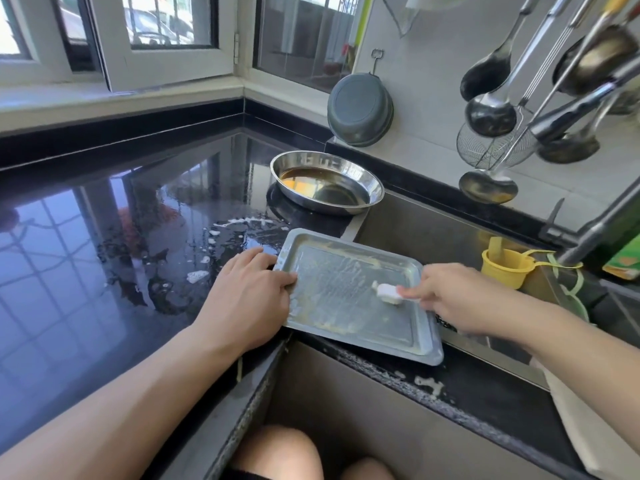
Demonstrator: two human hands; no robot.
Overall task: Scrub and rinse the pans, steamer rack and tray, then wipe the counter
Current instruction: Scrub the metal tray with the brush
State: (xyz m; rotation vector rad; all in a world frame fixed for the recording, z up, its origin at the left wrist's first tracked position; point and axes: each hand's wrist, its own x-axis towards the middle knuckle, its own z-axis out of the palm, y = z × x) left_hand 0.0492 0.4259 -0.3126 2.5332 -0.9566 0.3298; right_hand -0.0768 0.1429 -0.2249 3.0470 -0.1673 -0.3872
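Both forearms bare, reaching fwd from bottom of view toward the tray (349, 327). Left hand (247, 299) at tray's left edge, palm down, wrist slightly bent; fingers curled over the rim, thumb along the far-left corner, gripping it. Right hand (453, 299) at tray's right side, back of hand up, fingers closed round the handle of a white brush (389, 292), index finger stretched along it toward the head; brush head sits on tray's surface. Bare knees show below, near bottom edge.
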